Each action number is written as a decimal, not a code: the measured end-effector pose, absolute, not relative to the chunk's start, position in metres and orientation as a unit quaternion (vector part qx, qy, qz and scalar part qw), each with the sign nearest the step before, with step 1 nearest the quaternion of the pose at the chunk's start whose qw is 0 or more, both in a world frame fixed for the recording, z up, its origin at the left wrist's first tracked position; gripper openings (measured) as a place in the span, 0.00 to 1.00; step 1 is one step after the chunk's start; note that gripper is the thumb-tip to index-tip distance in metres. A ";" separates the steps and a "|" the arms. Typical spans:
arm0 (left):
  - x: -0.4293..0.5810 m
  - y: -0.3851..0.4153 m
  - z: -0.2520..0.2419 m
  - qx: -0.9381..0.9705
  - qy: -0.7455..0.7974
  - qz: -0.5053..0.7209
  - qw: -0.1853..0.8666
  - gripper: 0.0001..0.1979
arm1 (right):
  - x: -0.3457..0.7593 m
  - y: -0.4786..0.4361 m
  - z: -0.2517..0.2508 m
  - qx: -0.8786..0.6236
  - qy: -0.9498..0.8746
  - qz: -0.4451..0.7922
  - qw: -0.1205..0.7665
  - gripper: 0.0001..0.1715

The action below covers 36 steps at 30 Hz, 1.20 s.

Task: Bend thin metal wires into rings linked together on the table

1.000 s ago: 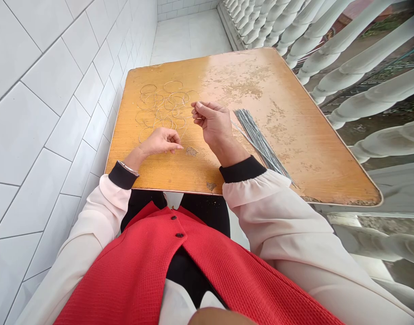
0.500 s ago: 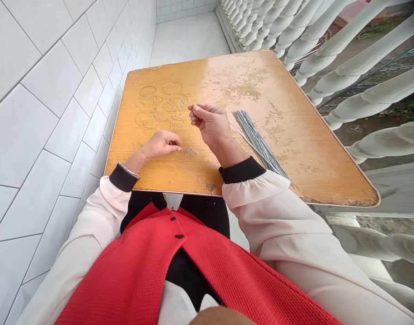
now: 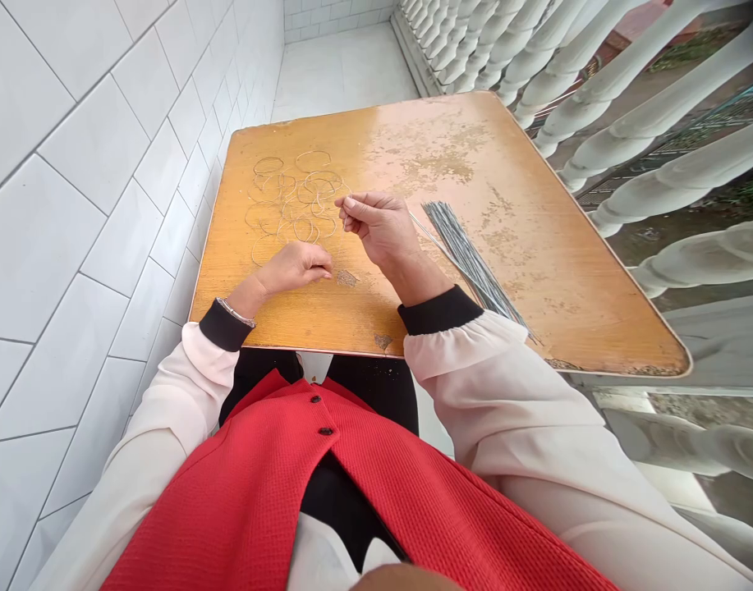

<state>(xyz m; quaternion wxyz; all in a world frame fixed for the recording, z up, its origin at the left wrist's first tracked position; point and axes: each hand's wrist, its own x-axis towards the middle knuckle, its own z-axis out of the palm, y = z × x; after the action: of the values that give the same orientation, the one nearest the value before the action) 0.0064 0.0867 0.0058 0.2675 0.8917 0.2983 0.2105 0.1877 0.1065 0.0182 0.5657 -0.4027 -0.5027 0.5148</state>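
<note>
My right hand (image 3: 382,228) is raised over the middle of the table, its fingers pinched on a thin wire. Part of that wire shows at the fingertips, near the wire rings. Lower and to the left, my left hand (image 3: 296,266) is closed near the table's front edge; whatever its fingers hold, if anything, is too small to make out. Several thin wire rings (image 3: 268,166) lie overlapping on the table's left part. A bundle of straight grey wires (image 3: 471,254) rests to the right of my right hand, slanting toward my sleeve.
The worn wooden table (image 3: 573,304) has peeling patches and a chipped front edge. White wall tiles (image 3: 98,156) run along the left. A white balustrade (image 3: 622,152) stands close along the right side.
My right hand has shifted slightly left and down with the wire. My left hand has barely moved.
</note>
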 end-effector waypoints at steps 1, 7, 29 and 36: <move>0.006 0.086 0.006 0.892 0.297 0.211 0.267 0.07 | 0.188 0.107 0.018 -0.405 -0.503 0.514 0.565 0.08; 0.006 0.085 0.007 0.856 0.341 0.237 0.309 0.06 | 0.191 0.111 0.017 -0.406 -0.491 0.507 0.581 0.09; 0.004 0.090 0.008 0.828 0.369 0.252 0.338 0.06 | 0.193 0.111 0.020 -0.415 -0.484 0.496 0.589 0.11; 0.004 0.086 0.006 0.833 0.348 0.257 0.345 0.06 | 0.192 0.110 0.023 -0.425 -0.478 0.496 0.587 0.11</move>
<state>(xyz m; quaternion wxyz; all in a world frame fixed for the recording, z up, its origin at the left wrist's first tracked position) 0.0036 0.0863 0.0059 0.3448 0.8331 0.3482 0.2566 0.1922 0.1097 0.0226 0.5867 -0.4249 -0.4785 0.4962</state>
